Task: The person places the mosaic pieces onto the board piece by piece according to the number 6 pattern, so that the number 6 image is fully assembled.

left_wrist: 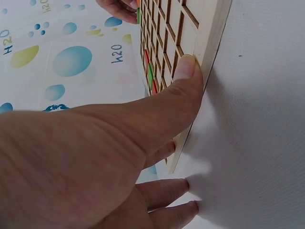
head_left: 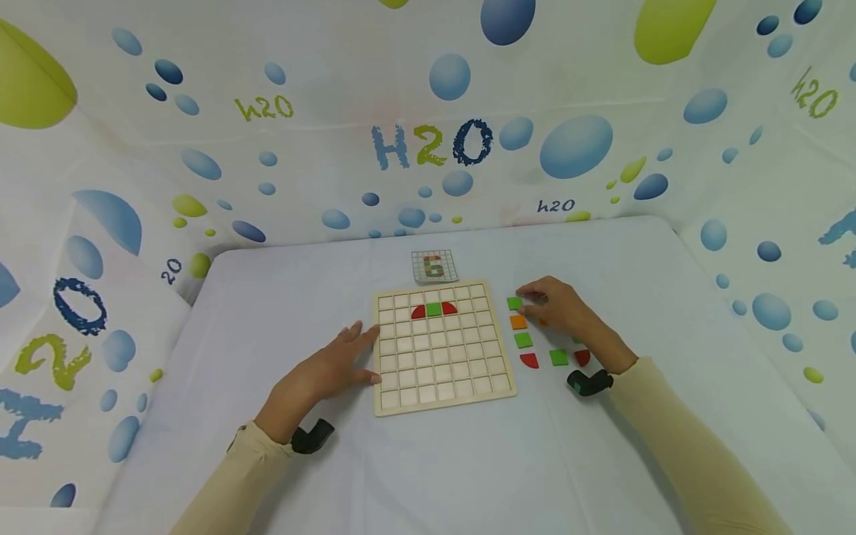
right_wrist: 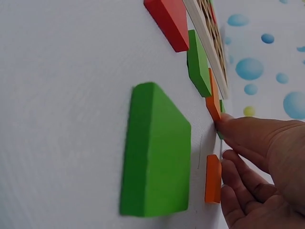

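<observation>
A square wooden grid board (head_left: 444, 407) lies flat, with a green square tile (head_left: 434, 309) between two red quarter-round tiles (head_left: 418, 312) in its second row. My left hand (head_left: 334, 364) rests at the board's left edge, its thumb (left_wrist: 186, 69) on the rim and its fingers spread. Right of the board, my right hand (head_left: 562, 306) pinches a green square tile (head_left: 513, 303) at the far end of a column of loose tiles. In the right wrist view the thumb (right_wrist: 233, 131) touches that tile, which is partly hidden behind an orange one.
A small pattern card (head_left: 435, 266) lies just behind the board. Loose tiles on the white cloth include an orange square (head_left: 518, 322), a green square (head_left: 523, 339), a red quarter-round (head_left: 530, 361) and several others, some under my right hand. A printed curtain (head_left: 334, 134) encloses the table.
</observation>
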The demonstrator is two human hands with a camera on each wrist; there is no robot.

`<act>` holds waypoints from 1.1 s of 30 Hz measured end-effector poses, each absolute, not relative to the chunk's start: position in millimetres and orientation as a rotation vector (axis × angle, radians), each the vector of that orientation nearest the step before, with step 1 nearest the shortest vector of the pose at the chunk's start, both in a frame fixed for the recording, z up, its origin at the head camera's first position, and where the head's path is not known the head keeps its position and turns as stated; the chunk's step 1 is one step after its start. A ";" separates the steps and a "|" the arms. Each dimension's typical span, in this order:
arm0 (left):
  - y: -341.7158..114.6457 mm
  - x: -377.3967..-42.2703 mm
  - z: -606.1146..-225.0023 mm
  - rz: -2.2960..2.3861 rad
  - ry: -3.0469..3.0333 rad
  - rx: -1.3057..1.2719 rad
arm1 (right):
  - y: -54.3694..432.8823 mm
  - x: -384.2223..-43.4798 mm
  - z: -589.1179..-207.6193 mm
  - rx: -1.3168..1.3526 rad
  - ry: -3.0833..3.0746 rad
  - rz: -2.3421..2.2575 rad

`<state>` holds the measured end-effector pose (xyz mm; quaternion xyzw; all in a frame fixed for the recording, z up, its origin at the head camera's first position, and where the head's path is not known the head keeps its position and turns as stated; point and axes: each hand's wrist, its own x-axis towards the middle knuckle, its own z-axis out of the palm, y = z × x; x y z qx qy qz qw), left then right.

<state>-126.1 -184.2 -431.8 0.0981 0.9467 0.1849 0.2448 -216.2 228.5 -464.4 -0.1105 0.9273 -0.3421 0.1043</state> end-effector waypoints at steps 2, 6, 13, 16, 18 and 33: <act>-183.4 -126.4 -431.4 0.494 2.587 0.270 | 228.9 -216.5 -465.4 -0.337 2.740 -1.005; -183.3 -126.6 -428.8 0.491 2.583 0.268 | 228.2 -216.5 -464.6 -0.341 2.750 -0.991; -183.7 -126.0 -424.0 0.488 2.572 0.277 | 226.9 -216.6 -464.3 -0.370 2.758 -0.987; -183.4 -125.4 -420.8 0.496 2.570 0.277 | 227.4 -216.1 -464.4 -0.386 2.762 -0.988; -183.1 -125.1 -419.2 0.500 2.568 0.283 | 227.0 -215.1 -463.6 -0.371 2.756 -0.999; -184.4 -126.2 -422.4 0.516 2.571 0.270 | 207.3 -207.2 -452.2 -0.358 2.697 -1.099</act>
